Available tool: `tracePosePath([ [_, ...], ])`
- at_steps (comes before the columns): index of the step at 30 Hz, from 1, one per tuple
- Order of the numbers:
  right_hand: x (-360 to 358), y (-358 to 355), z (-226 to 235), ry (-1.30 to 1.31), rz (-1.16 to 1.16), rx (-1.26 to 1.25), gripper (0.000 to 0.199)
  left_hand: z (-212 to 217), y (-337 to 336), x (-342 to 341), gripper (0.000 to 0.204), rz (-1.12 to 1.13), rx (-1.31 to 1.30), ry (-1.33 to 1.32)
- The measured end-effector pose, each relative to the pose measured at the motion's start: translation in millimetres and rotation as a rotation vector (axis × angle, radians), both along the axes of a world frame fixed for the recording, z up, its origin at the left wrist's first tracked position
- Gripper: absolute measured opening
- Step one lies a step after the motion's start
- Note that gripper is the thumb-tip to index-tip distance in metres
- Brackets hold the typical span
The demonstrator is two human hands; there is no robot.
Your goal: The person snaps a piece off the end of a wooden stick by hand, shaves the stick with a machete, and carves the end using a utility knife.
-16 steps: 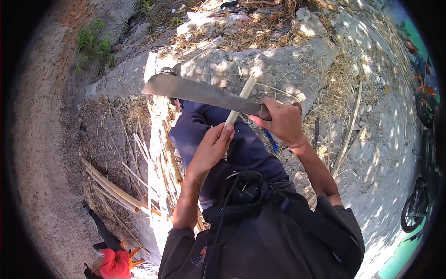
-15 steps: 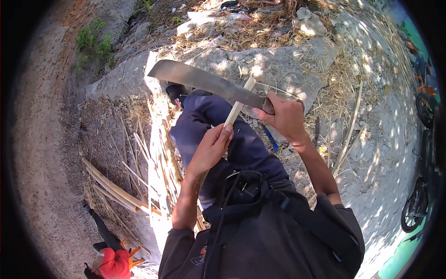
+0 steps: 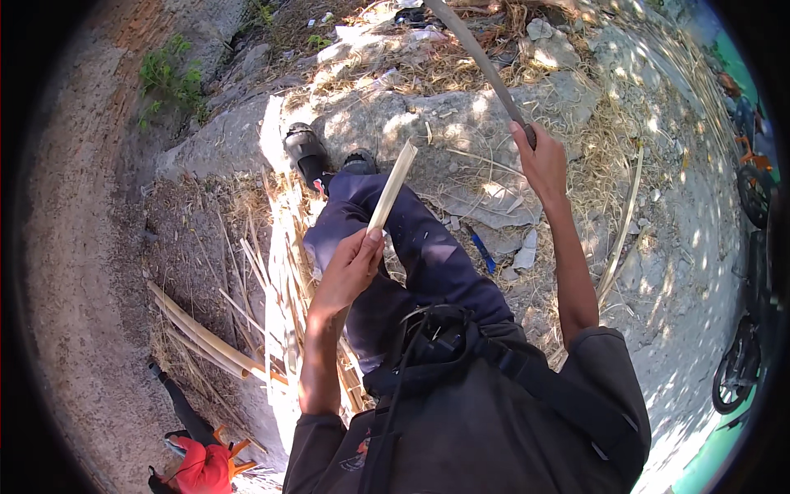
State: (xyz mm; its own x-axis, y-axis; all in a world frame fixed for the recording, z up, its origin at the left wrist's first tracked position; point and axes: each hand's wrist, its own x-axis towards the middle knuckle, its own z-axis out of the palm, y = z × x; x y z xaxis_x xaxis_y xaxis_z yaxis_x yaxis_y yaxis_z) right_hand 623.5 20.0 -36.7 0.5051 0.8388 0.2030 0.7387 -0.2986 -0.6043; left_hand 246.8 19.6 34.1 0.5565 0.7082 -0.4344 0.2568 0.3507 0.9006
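My left hand (image 3: 350, 267) is closed round a pale bamboo strip (image 3: 393, 188), which slants up and away above my thighs with its far end free. Its near part is hidden by my hand and forearm. Out to the right, my right hand (image 3: 543, 160) grips the handle of a machete (image 3: 477, 53). The blade points up and away to the left, seen nearly edge-on, and its tip reaches the top of the picture. Blade and strip are well apart.
Split bamboo strips (image 3: 284, 272) lie in a pile along my left leg, and thicker bamboo lengths (image 3: 197, 329) lie farther left. A blue object (image 3: 482, 250) rests on the ground right of my legs. A person in red (image 3: 202, 465) sits at lower left. Motorbike wheels (image 3: 735, 362) stand at far right.
The machete has swung up and away from the strip as my right hand rose to the right. My left hand and the strip have shifted slightly left and nearer. My feet now show.
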Motion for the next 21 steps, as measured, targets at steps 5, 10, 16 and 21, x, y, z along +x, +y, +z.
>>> tracePosePath([
  [5, -22, -42, 9, 0.177, 0.071, 0.057, 0.053, 0, 15, -2, 0.043, -0.068, -0.284, -0.110],
  [10, -69, -58, 23, 0.094, 0.325, 0.146, 0.053, -22, 16, 8, 0.045, -0.113, -0.406, -0.143],
  [16, -85, -57, 17, -0.012, 0.461, 0.090, 0.055, -16, 9, 13, 0.045, -0.160, -0.449, -0.164],
  [21, -88, -52, 16, -0.068, 0.434, 0.128, 0.054, -14, 0, 12, 0.044, -0.110, -0.311, -0.107],
])
